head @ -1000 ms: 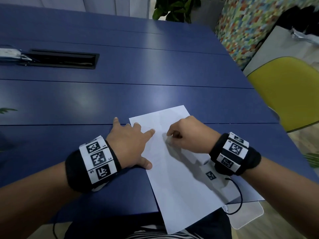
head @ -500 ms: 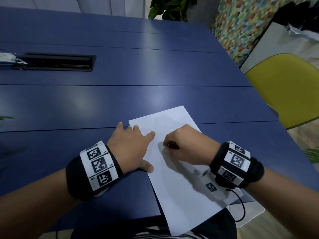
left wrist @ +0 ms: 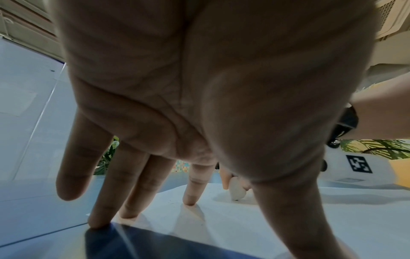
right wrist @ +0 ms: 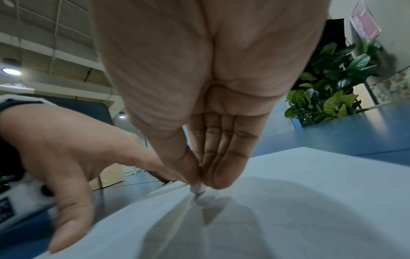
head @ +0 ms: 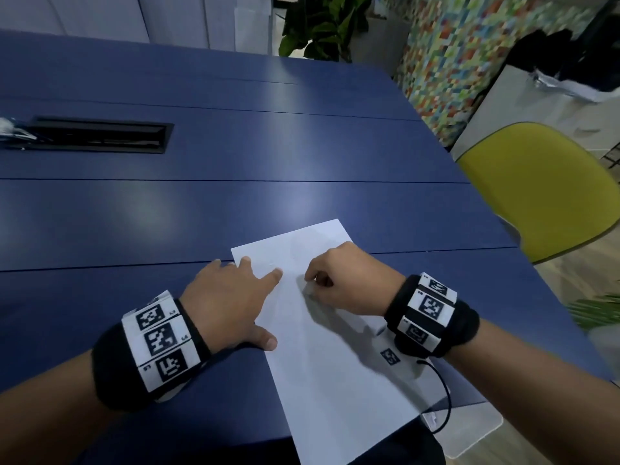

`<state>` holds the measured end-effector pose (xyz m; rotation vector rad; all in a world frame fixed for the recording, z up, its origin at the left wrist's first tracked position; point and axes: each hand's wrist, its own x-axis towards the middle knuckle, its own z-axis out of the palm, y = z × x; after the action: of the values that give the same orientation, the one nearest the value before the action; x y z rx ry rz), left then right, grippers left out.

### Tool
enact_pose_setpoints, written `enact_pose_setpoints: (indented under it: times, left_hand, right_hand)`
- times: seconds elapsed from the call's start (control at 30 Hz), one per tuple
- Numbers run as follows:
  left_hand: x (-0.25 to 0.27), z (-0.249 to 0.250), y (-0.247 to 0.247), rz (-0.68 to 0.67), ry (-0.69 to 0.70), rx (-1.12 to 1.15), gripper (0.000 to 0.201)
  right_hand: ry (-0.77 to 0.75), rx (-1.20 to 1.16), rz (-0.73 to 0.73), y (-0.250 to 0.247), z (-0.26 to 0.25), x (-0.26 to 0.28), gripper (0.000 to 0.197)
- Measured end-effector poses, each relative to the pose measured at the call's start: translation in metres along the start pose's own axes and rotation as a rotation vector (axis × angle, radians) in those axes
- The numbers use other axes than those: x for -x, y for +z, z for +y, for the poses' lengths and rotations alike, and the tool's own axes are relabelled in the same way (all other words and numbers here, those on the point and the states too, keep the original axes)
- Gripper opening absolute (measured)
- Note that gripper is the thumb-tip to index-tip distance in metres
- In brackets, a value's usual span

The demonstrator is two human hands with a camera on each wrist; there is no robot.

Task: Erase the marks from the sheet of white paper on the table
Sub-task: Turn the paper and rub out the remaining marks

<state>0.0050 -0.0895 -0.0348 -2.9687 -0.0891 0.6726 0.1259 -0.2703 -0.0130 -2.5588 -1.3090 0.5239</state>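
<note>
Paper (head: 335, 364) lies on blue table (head: 235, 162), near edge overhanging. Left hand (head: 231, 297), fingers spread flat, pins left edge. Right hand (head: 349, 283) pinches small white eraser (right wrist: 198, 188) against sheet. Risk: hard rubbing may crease, tear or slide paper.

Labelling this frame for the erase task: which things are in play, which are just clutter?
In play:
- sheet of white paper
- eraser, pinched in the right hand
- left hand, fingers spread, pressing the sheet's left edge
- blue table

Clutter:
- black cable tray
- yellow chair
- potted plant
</note>
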Motion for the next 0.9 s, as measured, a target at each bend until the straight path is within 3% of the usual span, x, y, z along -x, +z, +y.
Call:
enact_pose_setpoints:
  times: [0.2, 0.37, 0.53, 0.7, 0.83, 0.9]
  left_hand:
    - [-0.001, 0.0, 0.0, 0.006, -0.005, -0.004, 0.114]
    - [0.0, -0.001, 0.0, 0.007, -0.003, -0.025, 0.115]
    - [0.0, -0.002, 0.0, 0.018, 0.008, -0.038, 0.113]
    - [0.0, -0.003, 0.001, 0.032, 0.001, -0.045, 0.114]
    - [0.001, -0.002, 0.001, 0.044, 0.0, -0.041, 0.113]
    - [0.001, -0.003, 0.001, 0.04, 0.0, -0.048, 0.113]
  right_hand:
    - [-0.147, 0.037, -0.078, 0.006, -0.011, 0.006, 0.02]
    - [-0.039, -0.004, 0.031, -0.001, 0.013, -0.011, 0.018]
    - [-0.162, -0.03, -0.055, 0.006, -0.001, -0.008, 0.014]
    - [-0.037, -0.003, 0.033, -0.004, 0.015, -0.019, 0.02]
    - [-0.118, 0.011, -0.036, 0.003, 0.002, -0.005, 0.017]
    - [-0.08, 0.014, -0.02, 0.0, 0.006, -0.009, 0.017]
